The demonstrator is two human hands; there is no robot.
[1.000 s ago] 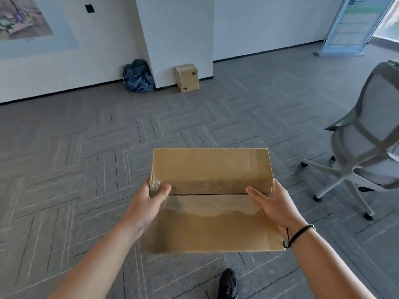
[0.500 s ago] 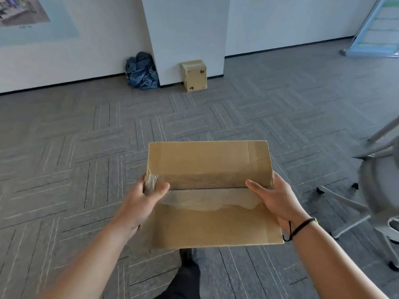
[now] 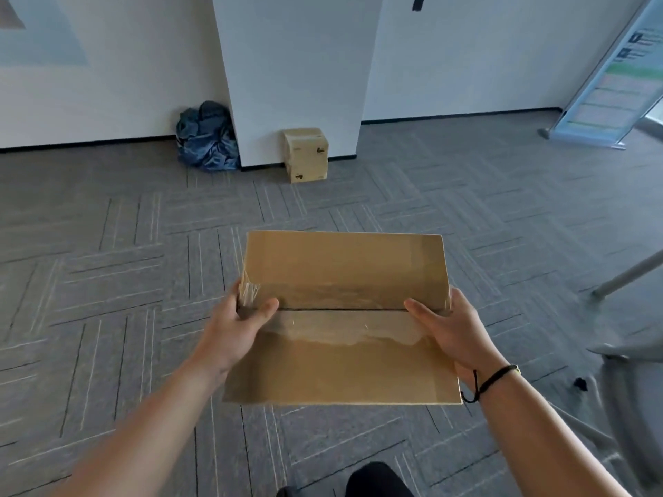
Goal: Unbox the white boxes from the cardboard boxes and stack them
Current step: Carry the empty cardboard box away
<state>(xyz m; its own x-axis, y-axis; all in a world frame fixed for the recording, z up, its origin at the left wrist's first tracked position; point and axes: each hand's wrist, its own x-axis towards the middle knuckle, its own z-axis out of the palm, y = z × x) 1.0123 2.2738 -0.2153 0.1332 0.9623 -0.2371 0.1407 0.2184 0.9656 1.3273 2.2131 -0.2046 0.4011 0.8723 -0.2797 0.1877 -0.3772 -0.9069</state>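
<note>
Grey patterned carpet (image 3: 107, 274) fills the frame, with white walls along the top. A small carton (image 3: 306, 155) stands against a pillar (image 3: 292, 77) at upper centre, a blue bundle (image 3: 208, 138) lies just left of the pillar, a banner stand (image 3: 610, 87) leans at upper right, and part of a chair (image 3: 631, 389) shows at the right edge.

The box (image 3: 344, 317) is in the centre of the frame, held up off the floor between both hands. The left hand (image 3: 235, 330) grips its left end, thumb over the top near the seam and fingers hidden behind. The right hand (image 3: 454, 333) grips the right end the same way, thumb lying on top.

It is plain brown cardboard, flat and wide, its two top flaps meeting in a dark seam across the middle. Clear glossy tape covers the seam, wrinkled and torn at the left end.

It looks stiff and probably light, since it is carried at arm's length without sagging. The tape is slick, so bare cardboard at the ends is the better hold. To open it, the torn tape at the left end seems the place to start.
</note>
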